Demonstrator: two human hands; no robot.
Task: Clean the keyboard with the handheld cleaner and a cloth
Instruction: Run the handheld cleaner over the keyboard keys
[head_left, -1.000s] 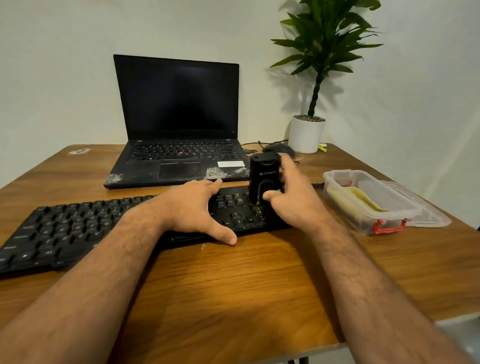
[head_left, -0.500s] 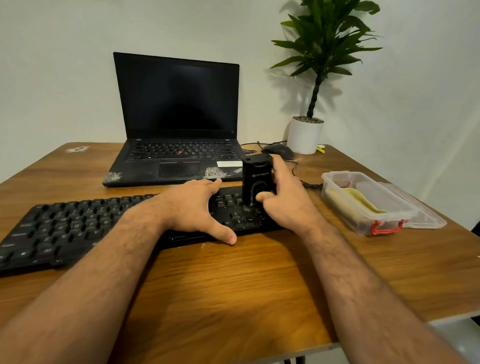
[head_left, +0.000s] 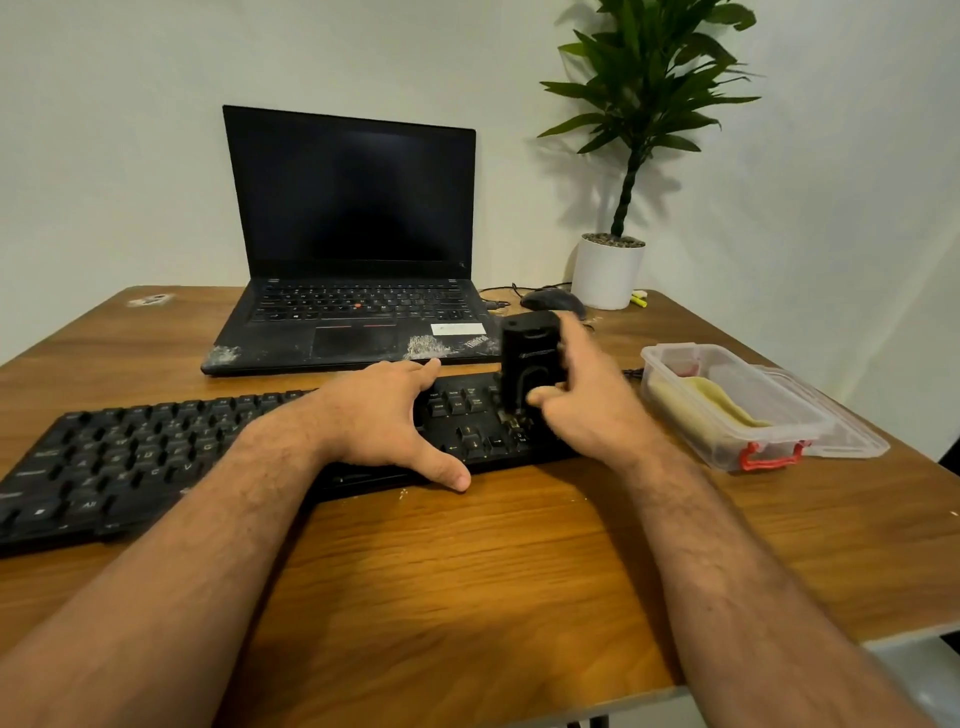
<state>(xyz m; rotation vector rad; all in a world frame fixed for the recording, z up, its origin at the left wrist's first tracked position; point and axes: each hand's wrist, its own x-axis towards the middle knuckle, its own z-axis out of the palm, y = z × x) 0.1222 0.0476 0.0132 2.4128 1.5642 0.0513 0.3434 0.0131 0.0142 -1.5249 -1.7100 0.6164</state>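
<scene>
Gripping the boxy black cleaner (head_left: 531, 358), right hand (head_left: 587, 405) — left hand (head_left: 379, 421) splayed flat on keyboard (head_left: 130, 452).

the keyboard (head_left: 156, 457) is showing black with pale key legends, and the handheld cleaner (head_left: 530, 358) is showing black too. the laptop (head_left: 353, 260) is looking black, with whitish dusty patches, a red dot among its keys and a white sticker. the tabletop (head_left: 467, 571) is showing brown wood grain. the clear container (head_left: 727, 410) is showing red latches and a yellow cloth (head_left: 722, 405). the plant (head_left: 644, 93) is showing green leaves above a white pot (head_left: 608, 275).
</scene>
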